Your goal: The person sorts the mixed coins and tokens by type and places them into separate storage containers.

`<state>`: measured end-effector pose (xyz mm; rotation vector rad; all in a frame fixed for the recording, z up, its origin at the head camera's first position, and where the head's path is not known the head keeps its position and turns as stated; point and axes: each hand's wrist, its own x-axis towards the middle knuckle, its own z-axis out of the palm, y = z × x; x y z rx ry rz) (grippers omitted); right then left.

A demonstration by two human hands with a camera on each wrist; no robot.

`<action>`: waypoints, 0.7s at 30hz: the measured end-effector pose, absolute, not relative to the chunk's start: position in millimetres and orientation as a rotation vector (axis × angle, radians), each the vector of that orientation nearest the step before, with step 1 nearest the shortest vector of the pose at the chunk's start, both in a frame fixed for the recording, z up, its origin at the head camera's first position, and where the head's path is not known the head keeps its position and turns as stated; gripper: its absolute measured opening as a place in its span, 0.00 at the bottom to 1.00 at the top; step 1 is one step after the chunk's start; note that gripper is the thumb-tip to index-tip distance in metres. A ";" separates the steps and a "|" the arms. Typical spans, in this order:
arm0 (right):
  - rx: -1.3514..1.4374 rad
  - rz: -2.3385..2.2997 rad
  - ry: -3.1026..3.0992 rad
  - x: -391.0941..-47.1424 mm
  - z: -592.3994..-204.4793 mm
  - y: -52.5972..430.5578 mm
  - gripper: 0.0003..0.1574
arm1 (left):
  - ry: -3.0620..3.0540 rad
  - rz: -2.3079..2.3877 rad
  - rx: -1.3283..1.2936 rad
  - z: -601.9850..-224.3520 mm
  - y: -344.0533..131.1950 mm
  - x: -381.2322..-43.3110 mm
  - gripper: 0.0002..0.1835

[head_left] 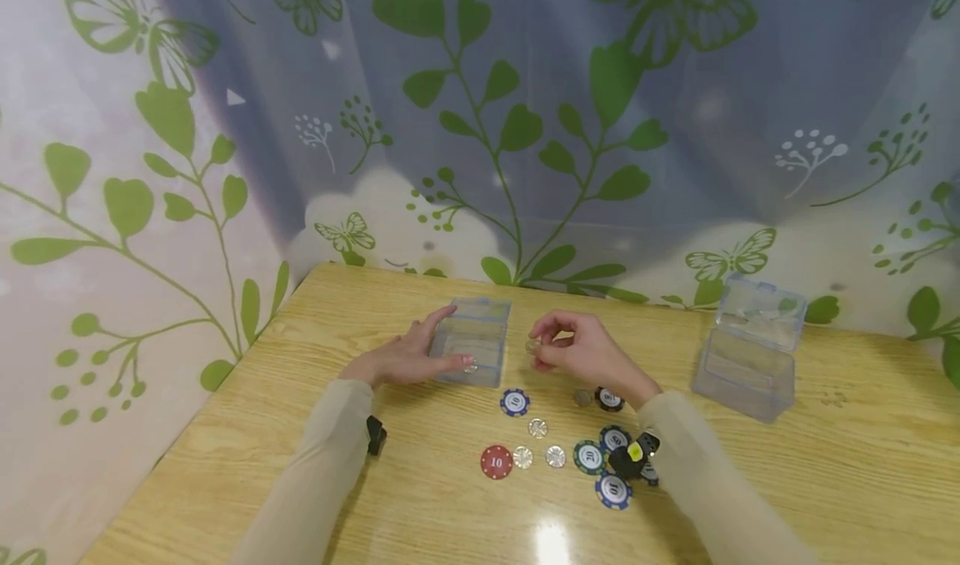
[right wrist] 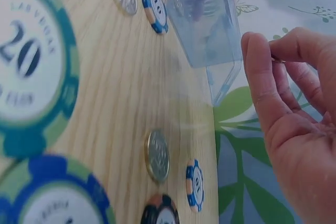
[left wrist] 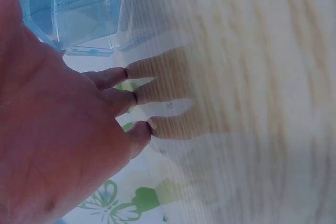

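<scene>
My left hand (head_left: 408, 355) lies along the left side of a clear plastic box (head_left: 486, 332) with its lid tipped back. Its thumb reaches over the front part and the index finger touches near the back; the other fingers (left wrist: 118, 100) rest on the table in the left wrist view. Inside the box, by the thumb, shows a silvery coin (head_left: 471, 367). Just right of the box, above the table, my right hand (head_left: 577, 350) pinches a coin (head_left: 532, 345) between thumb and fingertips. In the right wrist view the fingers mostly cover this coin.
A blue chip (head_left: 515, 402), a red chip (head_left: 497, 462) and several coins (head_left: 537, 428) lie in front of the box. More chips (head_left: 588, 457) cluster under the right wrist. A second clear box (head_left: 748, 373), lid up, stands at the right. A patterned curtain (head_left: 480, 132) hangs behind the table.
</scene>
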<state>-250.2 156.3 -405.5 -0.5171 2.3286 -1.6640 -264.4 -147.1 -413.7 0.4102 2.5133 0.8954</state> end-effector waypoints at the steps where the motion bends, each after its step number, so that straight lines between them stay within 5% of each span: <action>1: -0.511 -1.678 2.325 -250.7 -405.2 154.7 0.12 | 2.510 0.894 0.413 -413.8 -146.9 -264.8 0.56; 21: -0.397 -1.740 2.370 -258.2 -404.1 110.5 0.09 | 2.478 0.883 0.427 -414.8 -147.0 -268.4 0.56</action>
